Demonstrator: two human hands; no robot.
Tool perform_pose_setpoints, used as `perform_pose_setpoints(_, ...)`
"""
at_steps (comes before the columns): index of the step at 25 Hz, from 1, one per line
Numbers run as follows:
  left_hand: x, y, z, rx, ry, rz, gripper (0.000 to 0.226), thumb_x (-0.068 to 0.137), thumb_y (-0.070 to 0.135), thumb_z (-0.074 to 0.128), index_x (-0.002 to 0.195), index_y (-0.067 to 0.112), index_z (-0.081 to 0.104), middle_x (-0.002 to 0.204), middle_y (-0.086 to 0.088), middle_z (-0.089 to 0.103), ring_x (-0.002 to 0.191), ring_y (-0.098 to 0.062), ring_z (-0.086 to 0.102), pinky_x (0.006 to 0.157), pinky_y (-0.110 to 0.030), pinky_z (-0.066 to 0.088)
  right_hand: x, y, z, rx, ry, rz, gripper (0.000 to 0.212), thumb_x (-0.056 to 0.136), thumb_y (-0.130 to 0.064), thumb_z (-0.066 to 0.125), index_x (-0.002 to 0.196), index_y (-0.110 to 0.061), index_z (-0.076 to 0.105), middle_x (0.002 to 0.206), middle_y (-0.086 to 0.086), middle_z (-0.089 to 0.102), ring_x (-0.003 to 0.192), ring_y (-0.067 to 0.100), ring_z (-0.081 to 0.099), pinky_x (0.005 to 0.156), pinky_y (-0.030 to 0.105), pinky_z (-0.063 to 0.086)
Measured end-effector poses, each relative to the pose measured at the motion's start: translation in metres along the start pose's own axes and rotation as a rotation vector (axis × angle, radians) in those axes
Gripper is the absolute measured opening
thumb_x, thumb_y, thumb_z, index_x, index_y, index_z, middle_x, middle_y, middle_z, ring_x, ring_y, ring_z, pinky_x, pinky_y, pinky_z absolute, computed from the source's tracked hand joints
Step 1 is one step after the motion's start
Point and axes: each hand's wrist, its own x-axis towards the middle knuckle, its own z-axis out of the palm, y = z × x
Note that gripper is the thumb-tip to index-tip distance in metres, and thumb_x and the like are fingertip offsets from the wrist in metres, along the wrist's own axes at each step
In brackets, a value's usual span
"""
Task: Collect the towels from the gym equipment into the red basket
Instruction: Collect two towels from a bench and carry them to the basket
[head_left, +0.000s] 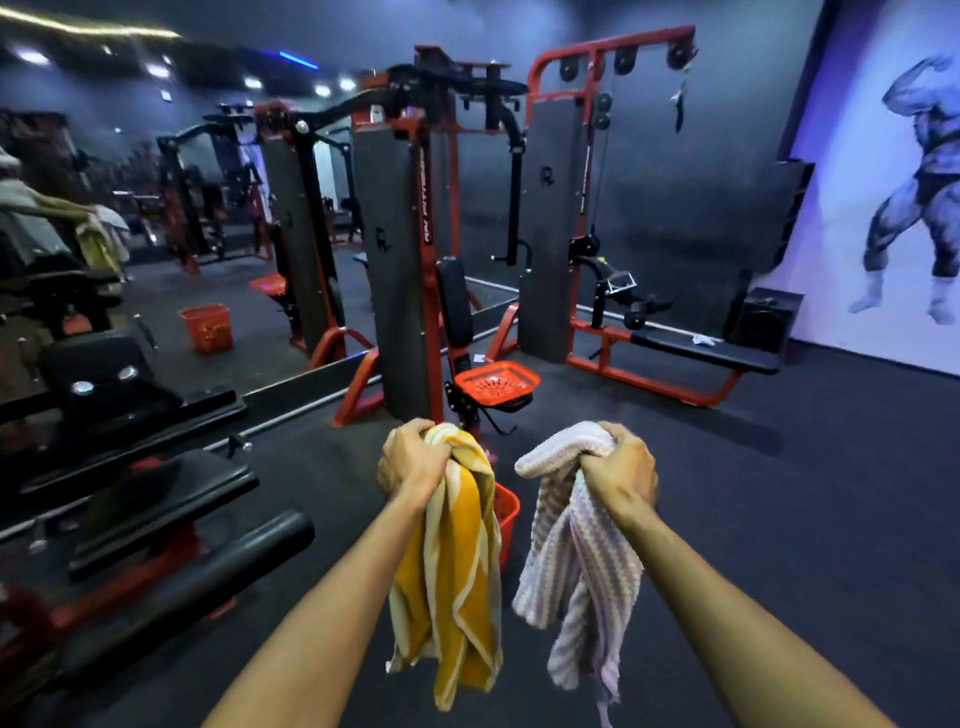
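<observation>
- Currently carrying: left hand (413, 457) clenched round yellow-and-white striped towel (452, 577); right hand (621, 470) clenched round lilac-and-white striped towel (576, 566).
- Red plastic basket (506, 512) on floor, directly behind yellow towel, mostly hidden.
- Next, likely: lower both over basket, release.

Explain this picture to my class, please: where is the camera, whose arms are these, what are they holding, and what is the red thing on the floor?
The camera sits on a person's head, looking forward and down, so the arms are that person's own. The left hand grips a yellow striped towel; the right hand grips a pale purple striped towel. Both towels hang down. The red basket stands on the dark floor, partly hidden behind the yellow towel. Beyond stand red and black weight machines beside a wall mirror.
</observation>
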Motion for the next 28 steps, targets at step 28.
perform_pose_setpoints(28, 0.500, -0.012, 0.371, 0.211, 0.130, -0.417, 0.042, 0.087, 0.018, 0.066, 0.121, 0.042, 0.074, 0.121, 0.004, 0.071, 0.107, -0.027, 0.070, 0.077, -0.034, 0.054, 0.575, 0.050, 0.346, -0.161, -0.404, 0.061, 0.054, 0.081, -0.023, 0.063, 0.134, -0.035, 0.068, 0.123, 0.006, 0.074, 0.115, 0.037, 0.069, 0.092, 0.041, 0.054)
